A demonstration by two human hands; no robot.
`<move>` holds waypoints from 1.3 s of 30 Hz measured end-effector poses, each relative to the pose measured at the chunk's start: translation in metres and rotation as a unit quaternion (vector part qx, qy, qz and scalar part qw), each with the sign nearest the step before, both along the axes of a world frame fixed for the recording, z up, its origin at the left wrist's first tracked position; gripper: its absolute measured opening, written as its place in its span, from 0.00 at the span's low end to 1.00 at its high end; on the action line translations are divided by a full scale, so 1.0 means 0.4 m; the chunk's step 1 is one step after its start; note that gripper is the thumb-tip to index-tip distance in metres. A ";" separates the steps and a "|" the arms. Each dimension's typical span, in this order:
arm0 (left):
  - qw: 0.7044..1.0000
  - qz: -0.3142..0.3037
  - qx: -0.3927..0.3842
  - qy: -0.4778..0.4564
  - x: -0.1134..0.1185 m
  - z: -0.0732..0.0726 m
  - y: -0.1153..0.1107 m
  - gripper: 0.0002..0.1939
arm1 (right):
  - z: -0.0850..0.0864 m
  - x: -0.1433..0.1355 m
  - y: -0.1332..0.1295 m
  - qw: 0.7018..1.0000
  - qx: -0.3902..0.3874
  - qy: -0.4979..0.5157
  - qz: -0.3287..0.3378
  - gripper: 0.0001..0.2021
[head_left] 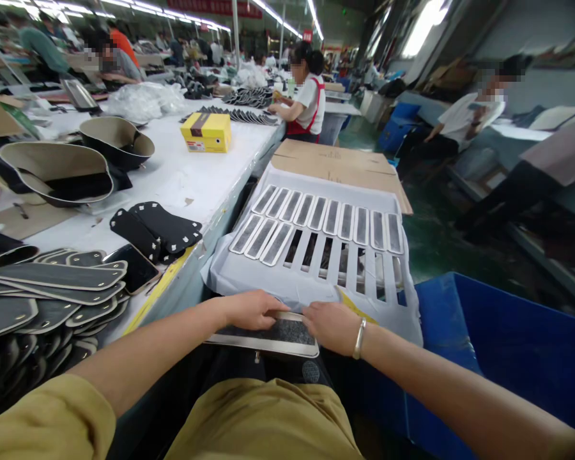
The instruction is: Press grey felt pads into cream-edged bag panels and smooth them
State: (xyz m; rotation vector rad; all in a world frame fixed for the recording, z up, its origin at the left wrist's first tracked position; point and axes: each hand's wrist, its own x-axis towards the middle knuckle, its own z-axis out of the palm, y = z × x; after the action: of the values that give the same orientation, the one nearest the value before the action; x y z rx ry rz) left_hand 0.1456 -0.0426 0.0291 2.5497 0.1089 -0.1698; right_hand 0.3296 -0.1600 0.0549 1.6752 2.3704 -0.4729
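Note:
My left hand (255,309) grips the far edge of a dark panel with a pale border (287,333), held low in front of my body. At the panel's right end, my right hand (331,324) has its fingers bent over the corner. A small metal piece (257,357) hangs at the panel's near edge. Just beyond my hands lies a slotted rack covered in pale cloth (268,271). Dark strips with light borders (332,217) lie on it in one full row and a shorter second row at left; open slots show beside them.
On the white table (172,176) at left are stacked dark panels (52,287), black pieces (165,223), a phone (133,267), curved bag bodies (57,171) and a yellow box (206,132). A blue bin (522,345) stands right. People (306,105) sit farther off.

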 end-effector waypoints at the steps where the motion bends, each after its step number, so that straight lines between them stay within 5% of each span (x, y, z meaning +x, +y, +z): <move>1: 0.999 0.018 -0.032 0.011 -0.017 0.004 0.020 0.26 | -0.001 0.016 0.019 0.997 -0.023 0.069 -0.021 0.15; 5: 0.994 0.060 -0.089 0.028 -0.057 0.003 0.059 0.27 | -0.040 0.071 0.068 0.932 -0.156 0.308 -0.109 0.17; 13: 0.998 0.054 0.002 -0.010 -0.007 0.010 0.025 0.19 | -0.115 0.104 0.066 0.771 -0.240 0.483 -0.339 0.13; 24: 0.984 -0.024 0.175 -0.027 0.011 -0.031 0.006 0.15 | -0.121 0.081 0.113 0.783 -0.307 0.408 -0.356 0.13; 33: 0.977 -0.048 0.209 -0.015 0.025 -0.019 -0.009 0.14 | -0.097 0.084 0.112 0.875 -0.242 0.327 -0.263 0.14; 39: 0.973 -0.049 0.224 -0.014 0.032 -0.019 -0.019 0.13 | -0.090 0.090 0.112 0.910 -0.209 0.300 -0.193 0.15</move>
State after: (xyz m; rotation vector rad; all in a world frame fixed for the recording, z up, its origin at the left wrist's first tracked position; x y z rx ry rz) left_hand 0.1585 -0.0504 0.0216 3.0098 0.0104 -0.1605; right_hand 0.3654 -0.1151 0.0187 1.9683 2.0199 -1.6455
